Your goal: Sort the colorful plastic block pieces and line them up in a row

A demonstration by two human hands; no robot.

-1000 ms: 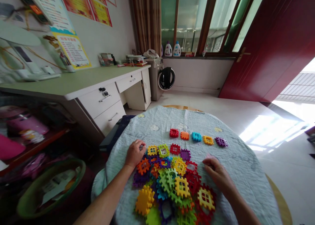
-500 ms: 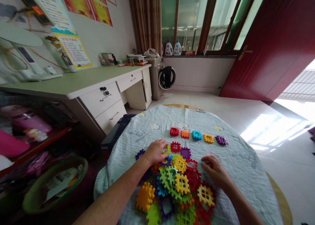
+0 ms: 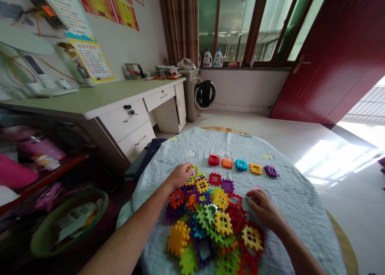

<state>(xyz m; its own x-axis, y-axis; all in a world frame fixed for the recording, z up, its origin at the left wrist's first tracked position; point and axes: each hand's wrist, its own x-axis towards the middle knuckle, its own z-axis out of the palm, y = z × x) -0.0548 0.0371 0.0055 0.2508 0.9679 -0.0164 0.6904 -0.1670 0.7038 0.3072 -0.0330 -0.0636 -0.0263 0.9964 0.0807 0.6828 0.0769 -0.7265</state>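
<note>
Pinching what looks like a green block (image 3: pixel 194 170) with the left hand (image 3: pixel 179 176), at the far edge of the pile (image 3: pixel 217 223) on the desk (image 3: pixel 300 205). Resting the right hand (image 3: pixel 263 206) flat, loose. Lift slowly, bumping nothing.

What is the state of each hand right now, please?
Left hand: closed on a green tile at the pile's far edge.
Right hand: fingers curled on the cloth beside the pile; grip cannot be told.
</note>
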